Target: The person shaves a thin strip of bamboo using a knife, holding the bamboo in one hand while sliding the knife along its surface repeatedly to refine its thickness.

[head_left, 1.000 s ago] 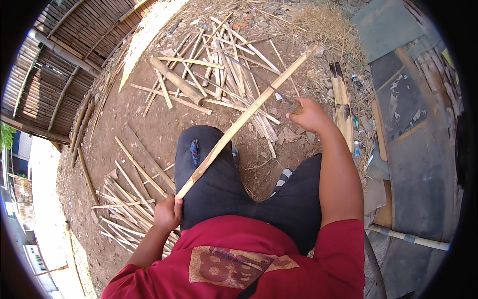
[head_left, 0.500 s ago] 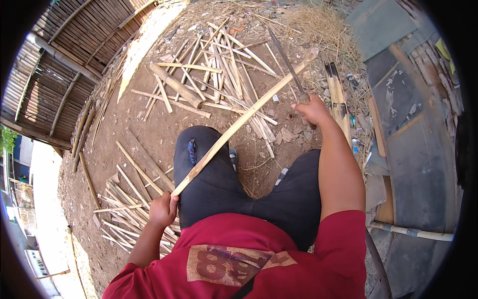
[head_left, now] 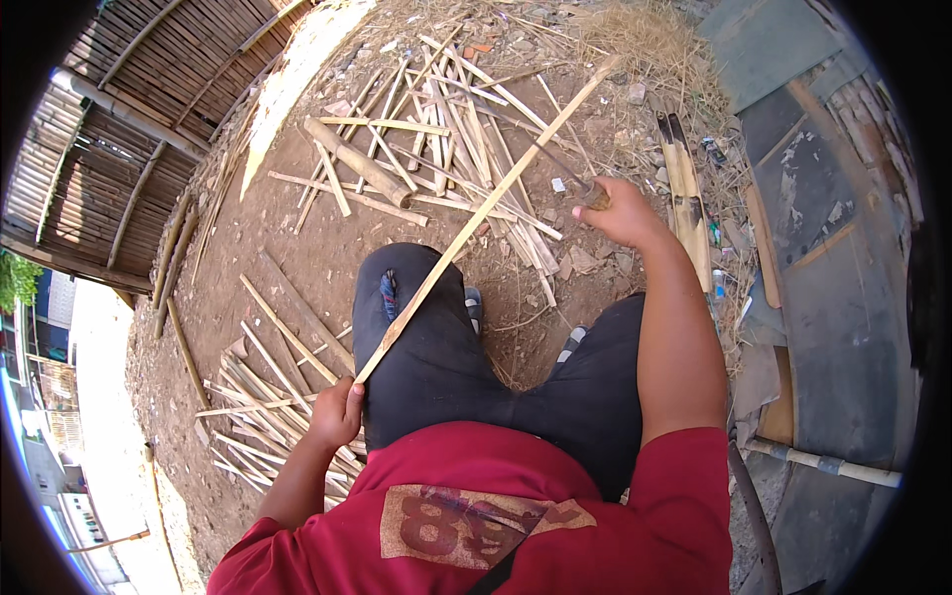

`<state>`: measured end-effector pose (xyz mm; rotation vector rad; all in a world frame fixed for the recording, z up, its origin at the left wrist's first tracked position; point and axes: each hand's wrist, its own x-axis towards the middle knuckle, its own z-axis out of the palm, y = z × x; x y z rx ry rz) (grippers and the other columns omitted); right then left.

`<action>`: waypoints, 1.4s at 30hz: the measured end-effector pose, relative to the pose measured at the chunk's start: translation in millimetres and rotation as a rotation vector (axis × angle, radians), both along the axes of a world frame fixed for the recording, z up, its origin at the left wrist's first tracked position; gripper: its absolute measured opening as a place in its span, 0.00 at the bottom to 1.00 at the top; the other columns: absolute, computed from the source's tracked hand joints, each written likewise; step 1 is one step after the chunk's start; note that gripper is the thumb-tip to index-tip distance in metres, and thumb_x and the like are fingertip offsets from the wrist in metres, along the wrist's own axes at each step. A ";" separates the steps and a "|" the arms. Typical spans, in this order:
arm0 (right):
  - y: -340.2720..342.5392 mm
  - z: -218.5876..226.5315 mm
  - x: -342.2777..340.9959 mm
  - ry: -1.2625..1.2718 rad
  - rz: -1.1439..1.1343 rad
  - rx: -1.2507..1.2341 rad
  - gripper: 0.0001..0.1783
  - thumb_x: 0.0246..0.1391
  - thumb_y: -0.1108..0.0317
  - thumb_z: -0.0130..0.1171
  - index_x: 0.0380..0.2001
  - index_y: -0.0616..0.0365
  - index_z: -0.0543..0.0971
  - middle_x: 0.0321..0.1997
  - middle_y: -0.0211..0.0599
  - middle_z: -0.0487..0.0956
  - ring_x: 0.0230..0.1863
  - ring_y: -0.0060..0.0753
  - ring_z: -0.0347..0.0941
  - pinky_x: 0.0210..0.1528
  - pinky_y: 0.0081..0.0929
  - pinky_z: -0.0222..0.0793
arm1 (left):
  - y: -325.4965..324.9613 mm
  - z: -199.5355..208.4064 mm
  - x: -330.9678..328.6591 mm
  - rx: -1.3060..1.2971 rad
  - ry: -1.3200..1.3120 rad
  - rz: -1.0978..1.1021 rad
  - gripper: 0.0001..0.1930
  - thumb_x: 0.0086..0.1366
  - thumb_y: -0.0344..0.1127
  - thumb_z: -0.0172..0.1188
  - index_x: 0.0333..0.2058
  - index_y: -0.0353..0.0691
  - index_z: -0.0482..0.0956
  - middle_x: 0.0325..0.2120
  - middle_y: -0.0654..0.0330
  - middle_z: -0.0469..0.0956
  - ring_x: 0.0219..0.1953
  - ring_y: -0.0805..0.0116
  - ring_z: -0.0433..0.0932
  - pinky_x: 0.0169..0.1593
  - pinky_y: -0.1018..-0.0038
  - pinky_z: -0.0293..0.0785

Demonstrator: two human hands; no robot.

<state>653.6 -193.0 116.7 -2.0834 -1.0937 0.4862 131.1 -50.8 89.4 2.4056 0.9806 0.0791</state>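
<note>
1. Left hand (head_left: 337,412) clamped round the near end of a long pale wooden strip (head_left: 482,214); the strip slants over the dark-trousered left thigh (head_left: 412,297), far end pointing up and right.
2. Right hand (head_left: 623,215), well apart from the left, grips the handle of a knife (head_left: 596,195); its blade crosses the strip's line, contact unclear.
3. Loose sticks (head_left: 263,416) lie beside the left hand; ahead, a thick pole (head_left: 357,162) rests by another stick pile (head_left: 436,129).
</note>
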 end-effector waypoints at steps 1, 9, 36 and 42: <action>0.5 -3.5 4.4 -0.039 -0.059 -0.007 0.32 0.50 0.55 0.73 0.52 0.66 0.79 0.43 0.53 0.85 0.44 0.49 0.83 0.50 0.41 0.75 | 1.3 -1.2 2.3 0.010 -0.006 0.002 0.26 0.78 0.51 0.43 0.28 0.33 0.71 0.20 0.38 0.73 0.26 0.31 0.73 0.31 0.50 0.68; 12.0 26.6 -83.9 -0.323 0.457 -0.140 0.14 0.48 0.61 0.69 0.33 0.57 0.80 0.32 0.50 0.81 0.39 0.59 0.79 0.42 0.48 0.74 | -4.0 10.8 1.3 -0.055 0.020 0.026 0.25 0.77 0.49 0.45 0.28 0.33 0.71 0.19 0.38 0.72 0.26 0.31 0.74 0.30 0.49 0.67; 11.1 -14.4 -43.0 -0.214 0.189 -0.006 0.25 0.49 0.56 0.72 0.44 0.62 0.81 0.40 0.57 0.84 0.43 0.53 0.82 0.47 0.42 0.75 | -6.0 1.6 -3.9 0.179 0.102 0.047 0.25 0.74 0.53 0.52 0.29 0.35 0.70 0.18 0.43 0.75 0.23 0.39 0.77 0.29 0.49 0.70; -6.9 53.2 -70.3 -0.257 0.309 -0.252 0.29 0.48 0.52 0.73 0.49 0.58 0.82 0.41 0.58 0.83 0.45 0.60 0.81 0.49 0.47 0.75 | 22.7 36.4 4.5 -0.702 0.173 0.207 0.31 0.72 0.62 0.55 0.36 0.32 0.79 0.22 0.60 0.79 0.24 0.72 0.78 0.29 0.71 0.76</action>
